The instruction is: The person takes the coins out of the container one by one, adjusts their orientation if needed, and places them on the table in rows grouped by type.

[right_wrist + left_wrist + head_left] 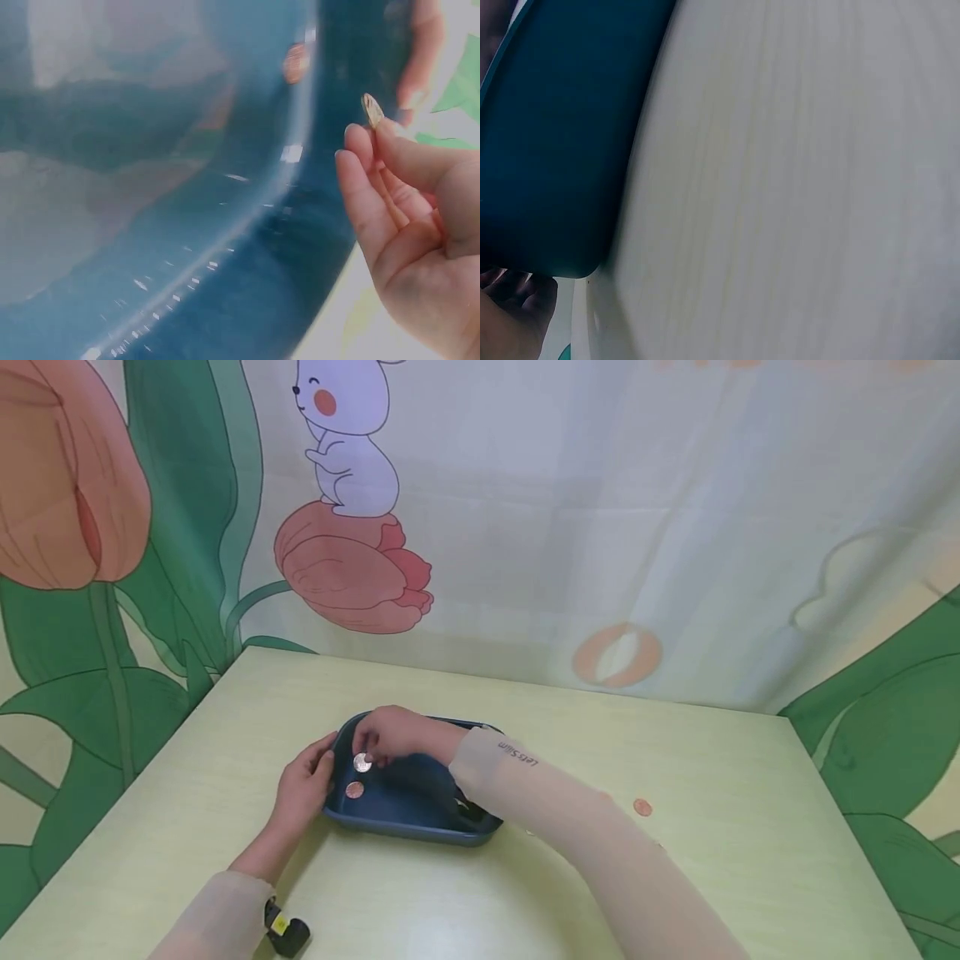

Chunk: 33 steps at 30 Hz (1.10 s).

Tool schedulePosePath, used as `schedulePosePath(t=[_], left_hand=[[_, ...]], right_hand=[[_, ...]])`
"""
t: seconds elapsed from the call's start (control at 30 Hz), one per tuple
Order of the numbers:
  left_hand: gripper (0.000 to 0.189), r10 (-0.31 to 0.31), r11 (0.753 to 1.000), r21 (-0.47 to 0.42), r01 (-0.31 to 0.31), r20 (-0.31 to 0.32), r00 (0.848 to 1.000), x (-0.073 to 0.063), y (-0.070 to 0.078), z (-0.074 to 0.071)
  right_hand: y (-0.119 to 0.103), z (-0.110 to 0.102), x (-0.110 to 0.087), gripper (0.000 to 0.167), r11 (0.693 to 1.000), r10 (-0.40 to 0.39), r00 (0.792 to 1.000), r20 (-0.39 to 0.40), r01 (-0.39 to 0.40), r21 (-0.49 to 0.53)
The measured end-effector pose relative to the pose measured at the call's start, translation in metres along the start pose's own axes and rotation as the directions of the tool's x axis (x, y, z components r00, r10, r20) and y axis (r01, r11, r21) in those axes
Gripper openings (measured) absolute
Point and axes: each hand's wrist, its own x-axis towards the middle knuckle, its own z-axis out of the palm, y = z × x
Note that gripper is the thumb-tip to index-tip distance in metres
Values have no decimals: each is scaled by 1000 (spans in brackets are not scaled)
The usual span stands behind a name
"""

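Note:
A dark blue tray [405, 837] rests on the table. At its left end my left hand [300, 789] grips the wall, thumb at the rim; in the left wrist view its fingers [536, 296] show against the tray's end. Over the tray's left part, my right hand [397, 732] pinches a silver-coloured coin [362, 762]. The right wrist view shows this coin [370, 110] on edge between thumb and fingertips. A copper coin [355, 790] lies inside the tray near the left wall, just below the held coin in the head view.
To the right, another copper coin [642, 807] lies on the pale table [750, 860], with bits of other coins showing beside my right sleeve [570, 818]. My right forearm crosses over the tray's right end. A printed curtain [510, 527] hangs behind the table.

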Motion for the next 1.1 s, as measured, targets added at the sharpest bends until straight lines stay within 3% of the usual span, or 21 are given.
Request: schedulePosePath(t=[0.27,0.57,0.77,0.97,1.1], left_hand=[[45,-12,1000,16,12,3,1000,-2,0,2],[46,9,1000,28,-9,14,1000,-2,1,2],[47,-11,999,34,10,29,1000,-3,3,1],[47,-15,1000,17,15,35,999,-4,3,0],[48,-18,1000,12,18,49,999,-5,4,0]], right_hand=[[2,-18,-55,20,988,-6,995,-98,22,154],[33,-26,-136,21,931,115,960,-255,-15,364],[63,-20,-184,24,888,200,919,-341,-24,458],[94,-8,-234,29,846,311,859,-407,-55,531],[113,2,-267,32,802,386,816,-431,-65,594]])
